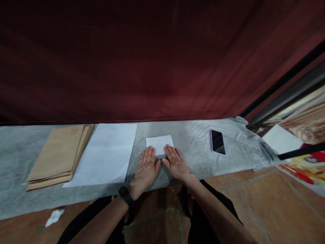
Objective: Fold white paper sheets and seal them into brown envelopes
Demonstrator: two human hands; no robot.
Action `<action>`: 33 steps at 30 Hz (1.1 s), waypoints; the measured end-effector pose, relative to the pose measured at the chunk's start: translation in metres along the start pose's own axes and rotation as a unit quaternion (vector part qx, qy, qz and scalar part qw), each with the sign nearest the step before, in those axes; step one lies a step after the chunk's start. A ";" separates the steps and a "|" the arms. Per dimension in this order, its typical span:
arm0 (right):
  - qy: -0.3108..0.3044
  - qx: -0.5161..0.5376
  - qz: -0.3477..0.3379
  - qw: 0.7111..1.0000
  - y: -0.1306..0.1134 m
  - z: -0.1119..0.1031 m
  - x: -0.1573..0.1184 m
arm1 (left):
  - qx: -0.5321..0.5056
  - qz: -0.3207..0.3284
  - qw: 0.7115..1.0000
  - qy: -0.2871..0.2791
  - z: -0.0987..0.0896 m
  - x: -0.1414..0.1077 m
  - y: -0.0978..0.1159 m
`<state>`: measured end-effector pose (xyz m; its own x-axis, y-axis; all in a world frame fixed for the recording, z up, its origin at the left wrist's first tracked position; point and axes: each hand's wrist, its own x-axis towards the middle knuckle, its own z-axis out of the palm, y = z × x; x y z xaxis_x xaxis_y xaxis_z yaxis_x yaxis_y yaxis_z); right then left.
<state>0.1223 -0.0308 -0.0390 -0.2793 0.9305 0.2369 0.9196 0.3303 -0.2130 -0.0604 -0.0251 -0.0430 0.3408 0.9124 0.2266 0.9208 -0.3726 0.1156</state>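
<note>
**Pressing a folded sheet flat, with a pile of paper and envelopes untouched**

Kneeling at the lower edge of the frame, the person lays both palms on a small white folded rectangle of paper (159, 144) at the centre. The left hand (146, 167) and right hand (176, 162) lie side by side, fingers straight and spread flat, gripping nothing, their fingertips on the near edge of the paper. It rests on a grey cloth mat (193, 139) spread over the reddish tiled floor. Judging by its compact shape, the folding looks largely done and only creasing remains. Left of centre lie a large white unfolded sheet (104, 154) and a stack of tan paper envelopes (59, 154), seemingly unused. A dark smartphone (217, 142) lies to the right.
</note>
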 end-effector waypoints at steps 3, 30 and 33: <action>0.004 -0.007 0.009 1.000 0.002 0.001 -0.002 | 0.004 -0.020 1.000 0.006 0.000 -0.001 -0.003; 0.003 0.007 0.069 0.998 -0.008 0.018 0.051 | 0.008 -0.055 0.997 -0.060 0.001 0.048 0.000; 0.010 0.001 0.094 0.995 -0.005 0.018 0.051 | 0.016 -0.073 0.996 -0.056 0.000 0.048 -0.004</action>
<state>0.0986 0.0180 -0.0425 -0.0961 0.9728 0.2106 0.9549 0.1498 -0.2564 -0.0475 0.0207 -0.0327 0.2196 0.9705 0.0997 0.9670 -0.2300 0.1092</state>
